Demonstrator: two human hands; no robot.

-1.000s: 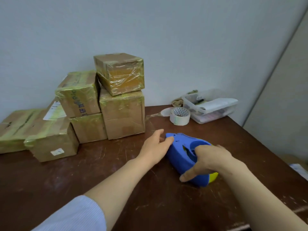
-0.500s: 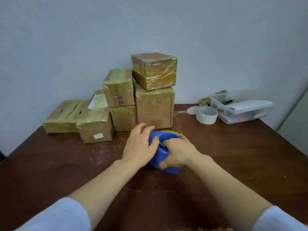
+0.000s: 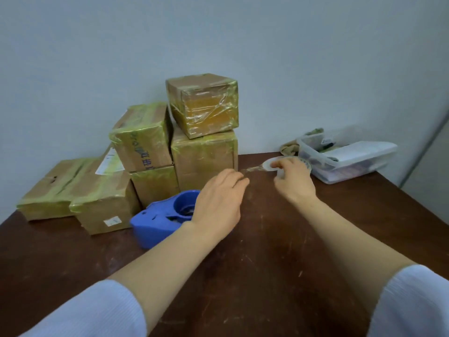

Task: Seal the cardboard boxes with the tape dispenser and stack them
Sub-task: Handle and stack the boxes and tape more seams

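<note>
Standing at the far edge of the table (image 3: 267, 251), the stacked cardboard boxes (image 3: 204, 152) have the blue tape dispenser (image 3: 160, 222) just before them. The left hand (image 3: 218, 203) hovers relaxed and empty. The right hand (image 3: 295, 181) curls round the tape roll (image 3: 268, 164), whose loose tail may snag the tabletop when lifted.

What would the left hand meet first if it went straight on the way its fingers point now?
Probably the loose tape strand just ahead of the left hand, then the tape roll the right hand holds; depth is unclear.

A packing corner — taped cardboard boxes (image 3: 201, 105) stacked on a scratched table (image 3: 267, 251).
</note>
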